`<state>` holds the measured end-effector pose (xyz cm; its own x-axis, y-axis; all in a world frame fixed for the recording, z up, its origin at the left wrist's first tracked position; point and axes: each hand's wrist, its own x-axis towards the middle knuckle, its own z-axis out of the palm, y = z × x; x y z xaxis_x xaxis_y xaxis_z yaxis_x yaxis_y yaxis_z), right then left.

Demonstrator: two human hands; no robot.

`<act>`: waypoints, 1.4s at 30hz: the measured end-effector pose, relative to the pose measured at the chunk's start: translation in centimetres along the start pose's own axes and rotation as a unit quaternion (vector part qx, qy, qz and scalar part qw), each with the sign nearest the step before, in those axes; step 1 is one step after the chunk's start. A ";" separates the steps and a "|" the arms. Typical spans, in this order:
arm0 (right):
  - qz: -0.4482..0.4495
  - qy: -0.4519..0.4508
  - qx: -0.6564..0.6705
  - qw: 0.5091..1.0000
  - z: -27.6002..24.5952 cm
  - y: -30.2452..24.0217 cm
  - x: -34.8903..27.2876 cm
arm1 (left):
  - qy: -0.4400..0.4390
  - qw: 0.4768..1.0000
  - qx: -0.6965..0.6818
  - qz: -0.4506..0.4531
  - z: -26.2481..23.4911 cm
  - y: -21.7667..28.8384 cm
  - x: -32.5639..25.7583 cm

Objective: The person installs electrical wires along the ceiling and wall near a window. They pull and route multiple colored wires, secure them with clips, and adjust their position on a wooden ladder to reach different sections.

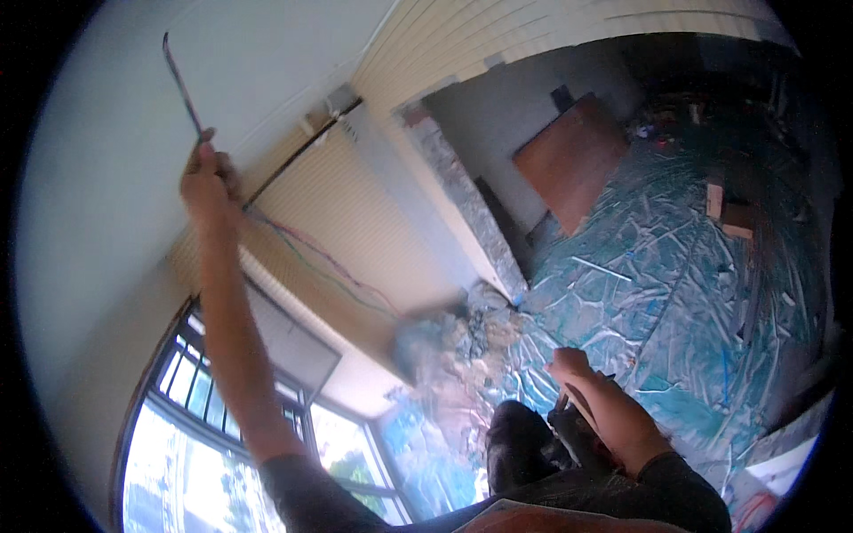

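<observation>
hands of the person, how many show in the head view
2. The left hand is raised toward the ceiling, gripping a thin dark rod. The right hand is low, above the plastic-covered floor, apparently closed on a small dark tool that is hard to make out.

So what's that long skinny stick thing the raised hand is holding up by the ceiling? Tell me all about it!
The thin dark rod looks like metal, though that is hard to tell. It is long, narrow and slightly bent near its top end. The left hand grips its lower end with the arm stretched up high. The rod points up and a little left, against the pale ceiling. Coloured wires hang near the hand, apart from the rod.
</observation>
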<state>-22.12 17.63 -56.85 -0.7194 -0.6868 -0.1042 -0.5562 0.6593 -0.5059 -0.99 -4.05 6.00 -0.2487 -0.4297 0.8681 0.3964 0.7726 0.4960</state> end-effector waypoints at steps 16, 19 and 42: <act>-0.010 0.009 -0.016 1.000 0.6 -0.3 -0.1 | -0.021 0.934 -0.226 -0.275 -9.7 -17.4 -27.6; 0.014 -0.021 -0.033 0.999 -0.5 -1.1 -0.3 | -0.016 0.932 -0.193 -0.306 -11.2 -19.0 -30.4; -0.012 -0.011 -0.007 1.000 0.5 0.4 0.8 | 0.113 0.922 0.098 -0.357 -23.1 -21.6 -47.6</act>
<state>-22.74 17.17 -57.61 -0.6966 -0.7089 -0.1104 -0.5791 0.6464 -0.4969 22.73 -11.13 -45.55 -0.1847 -0.9307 0.3156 0.0305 0.3156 0.9484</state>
